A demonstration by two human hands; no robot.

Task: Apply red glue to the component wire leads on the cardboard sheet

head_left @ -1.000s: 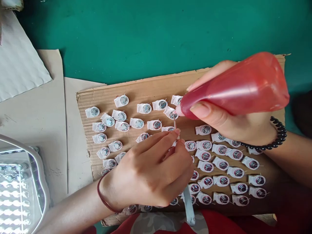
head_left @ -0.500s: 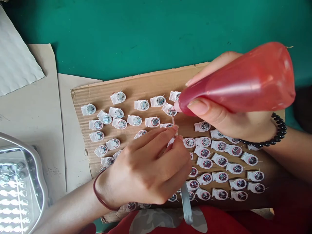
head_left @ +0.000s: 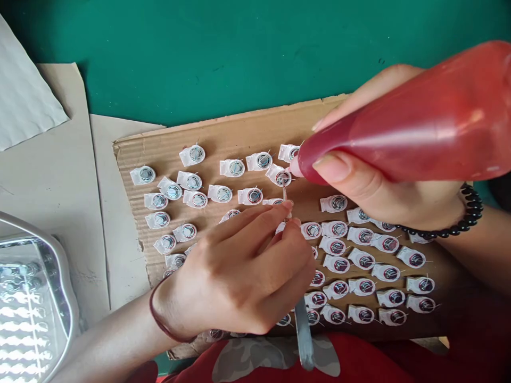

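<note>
My left hand (head_left: 243,266) is closed around tweezers (head_left: 304,340), whose grey back end sticks out below the palm. Their fine tip touches a small round part with a white tab (head_left: 278,175). My right hand (head_left: 371,199) grips a red squeeze bottle (head_left: 423,127), tilted with its nozzle (head_left: 294,167) down to the left. The nozzle tip is close to the right side of that same part; whether it touches I cannot tell. Another such part (head_left: 288,152) lies just above, its right edge partly behind the nozzle.
Several similar round parts with white tabs and thin wires lie in loose rows on a corrugated cardboard sheet (head_left: 223,133). At the lower left stands a clear plastic tray (head_left: 24,308) in a pale rim. White quilted paper (head_left: 24,101) lies on a green tabletop (head_left: 199,53).
My right hand and the bottle have shifted right and slightly up, the nozzle moving off the middle of the part. My left hand keeps the tweezers at the same part.
</note>
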